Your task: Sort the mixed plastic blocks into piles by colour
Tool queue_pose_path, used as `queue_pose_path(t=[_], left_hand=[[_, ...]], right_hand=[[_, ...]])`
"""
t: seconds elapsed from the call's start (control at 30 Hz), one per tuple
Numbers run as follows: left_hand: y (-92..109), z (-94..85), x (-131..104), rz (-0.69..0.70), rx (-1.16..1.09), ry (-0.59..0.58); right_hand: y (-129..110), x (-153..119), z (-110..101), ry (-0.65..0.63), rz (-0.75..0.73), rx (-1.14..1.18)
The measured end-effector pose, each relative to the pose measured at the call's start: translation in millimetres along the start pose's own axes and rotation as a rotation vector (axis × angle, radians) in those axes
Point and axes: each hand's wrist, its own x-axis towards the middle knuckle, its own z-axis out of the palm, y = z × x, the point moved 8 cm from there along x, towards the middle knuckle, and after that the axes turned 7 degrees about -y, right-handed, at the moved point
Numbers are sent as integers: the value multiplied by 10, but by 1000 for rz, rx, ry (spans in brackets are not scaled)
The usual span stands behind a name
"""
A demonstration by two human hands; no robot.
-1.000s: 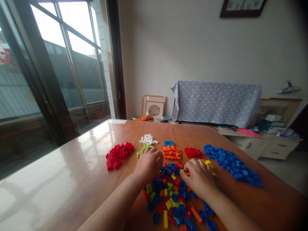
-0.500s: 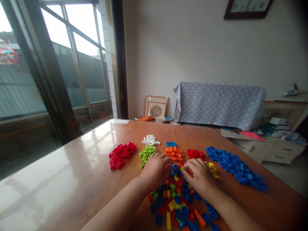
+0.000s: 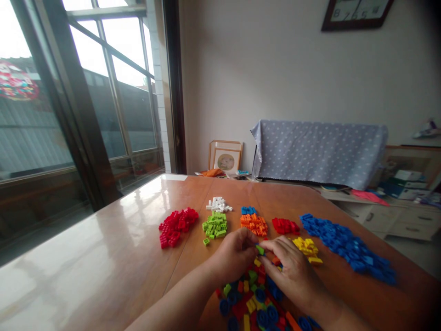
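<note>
Lime-green brick point(image 3: 260, 250) located over the table point(image 3: 120, 257), ahead of centre, pinched between thumb and forefinger of the right hand point(image 3: 292, 269). Left hand point(image 3: 236, 257) close opposite, fingers curled inward, thumb near the same brick; grip on that side: cannot tell. Beneath both hands and toward the near edge, a mixed heap point(image 3: 251, 305) of loose pieces in blue, red, yellow, orange and green, partly hidden by the hands. Beyond, grouped by colour: at left, crimson bricks point(image 3: 178, 225); next, green bricks point(image 3: 215, 225), with one stray block point(image 3: 206, 242) just apart; behind these, white bricks point(image 3: 218, 204); at centre, orange bricks point(image 3: 254, 225), small blue bricks point(image 3: 248, 210) directly behind; rightward, red bricks point(image 3: 285, 226), yellow bricks point(image 3: 306, 248) beside the right hand, long spread of blue pieces point(image 3: 347, 246) farthest right.
</note>
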Motion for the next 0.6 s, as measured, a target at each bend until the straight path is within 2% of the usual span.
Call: queue_pose_path(t=[0.17, 0.33, 0.5, 0.6], left_hand=[[-16, 30, -2, -83, -245, -39], [34, 48, -31, -106, -466, -1], [58, 88, -49, -133, -568, 4], [65, 116, -59, -144, -524, -3]], right_hand=[[-43, -5, -54, 29, 24, 75], [-98, -45, -159, 94, 37, 100], [-109, -86, -234, 137, 26, 105], [-109, -79, -235, 137, 25, 106]])
